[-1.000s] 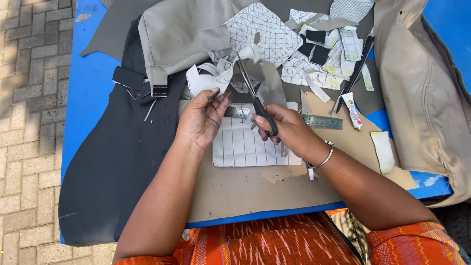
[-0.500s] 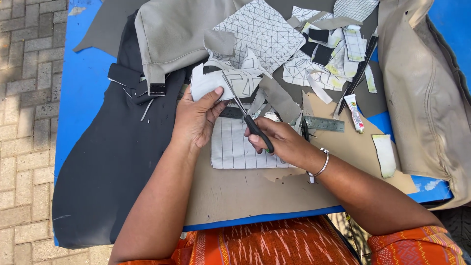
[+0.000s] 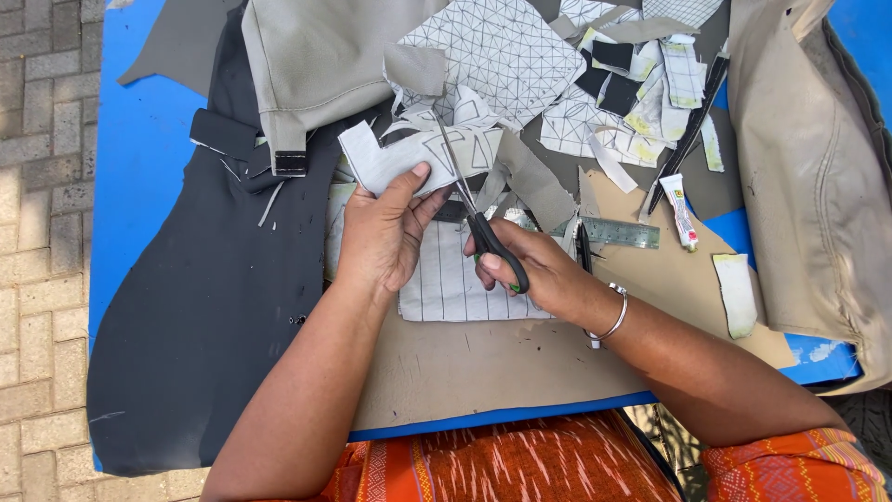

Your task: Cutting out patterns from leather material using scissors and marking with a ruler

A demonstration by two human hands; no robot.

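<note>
My left hand [image 3: 383, 232] pinches a white cut-out piece of material [image 3: 395, 160] with pencilled shapes on it, holding it up above the table. My right hand [image 3: 539, 270] grips black-handled scissors [image 3: 483, 232], whose blades point up and away into that piece, near its right part. Under both hands lies a white sheet with ruled lines [image 3: 455, 284] on a brown cardboard sheet [image 3: 483, 363].
A blue table [image 3: 139, 139] carries a large dark grey fabric panel [image 3: 195, 307], beige fabric [image 3: 316, 56] at the back and a beige bag [image 3: 818, 186] at right. Patterned scraps [image 3: 613, 102], a metal ruler [image 3: 618, 232], a small glue tube [image 3: 680, 210] and a black tool [image 3: 689, 135] lie behind.
The white piece has turned in my left hand and the scissors have moved further into it. The view has shifted slightly closer.
</note>
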